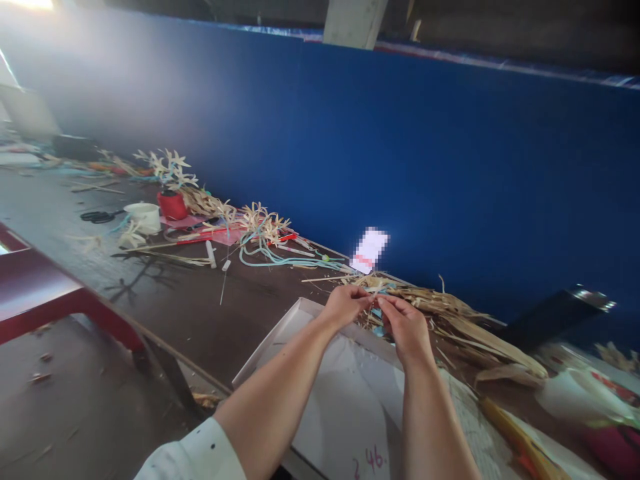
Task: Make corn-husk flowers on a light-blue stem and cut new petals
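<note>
My left hand (349,305) and my right hand (404,327) meet fingertip to fingertip above the far edge of a shallow white box (345,380). Both are closed in a pinch, and what lies between the fingers is too small to make out. Just behind them spreads a heap of dry husk strips (435,300) with light blue bits among it. To the left of my hands lie several pale blue stems (295,260) topped by cream husk flowers (260,223).
Scissors (97,217), a white cup (144,218) and a red pot (172,205) of husk flowers stand further left on the dark table (210,320). A blue wall (300,147) runs behind. A red stool (55,300) is at lower left; a white bag (580,393) sits right.
</note>
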Available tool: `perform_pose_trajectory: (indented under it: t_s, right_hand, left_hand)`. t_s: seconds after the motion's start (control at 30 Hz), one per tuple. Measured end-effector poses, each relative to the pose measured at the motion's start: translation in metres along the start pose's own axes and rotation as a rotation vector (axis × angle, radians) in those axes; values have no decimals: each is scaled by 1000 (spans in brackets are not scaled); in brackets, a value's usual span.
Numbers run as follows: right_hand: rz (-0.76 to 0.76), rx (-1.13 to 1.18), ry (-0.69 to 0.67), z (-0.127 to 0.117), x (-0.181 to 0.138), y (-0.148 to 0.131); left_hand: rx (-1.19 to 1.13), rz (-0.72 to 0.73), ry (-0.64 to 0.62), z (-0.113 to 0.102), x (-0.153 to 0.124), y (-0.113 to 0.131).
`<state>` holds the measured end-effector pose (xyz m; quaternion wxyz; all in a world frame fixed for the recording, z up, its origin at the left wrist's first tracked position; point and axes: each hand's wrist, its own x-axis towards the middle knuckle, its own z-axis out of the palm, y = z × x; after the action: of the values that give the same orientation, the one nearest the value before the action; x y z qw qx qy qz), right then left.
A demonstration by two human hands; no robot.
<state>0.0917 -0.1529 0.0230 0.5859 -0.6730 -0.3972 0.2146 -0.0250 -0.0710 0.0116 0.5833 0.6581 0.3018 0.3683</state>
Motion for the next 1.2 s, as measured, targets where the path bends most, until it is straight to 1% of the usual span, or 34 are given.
perform_pose_trajectory:
  t_s: [0.13, 0.3, 0.4, 0.5, 0.67, 0.83, 1.03, 1.2]
  right_hand:
    - [3, -13, -3, 0, -1, -3]
    - [-4, -35, 10, 0, 0, -2]
    - [-22, -52, 35, 0, 0, -1]
    - [-36, -60, 50, 0, 0, -1]
    - [-38, 51, 143, 0, 2, 0]
    - [-70, 147, 215, 0, 4, 1]
    - [-92, 184, 294, 1, 3, -4]
    - [-113, 133, 344, -1, 3, -4]
  left_hand:
    - [9, 5, -7, 0, 1, 0]
    - [74, 34, -23, -5, -3, 7]
    - [91, 34, -59, -6, -5, 10]
    - [42, -8, -118, -5, -5, 9]
    - [-46, -67, -210, -2, -3, 3]
    - [-95, -86, -248, -1, -3, 0]
    - [-109, -126, -294, -1, -5, 3]
    - [-135, -154, -348, -2, -7, 4]
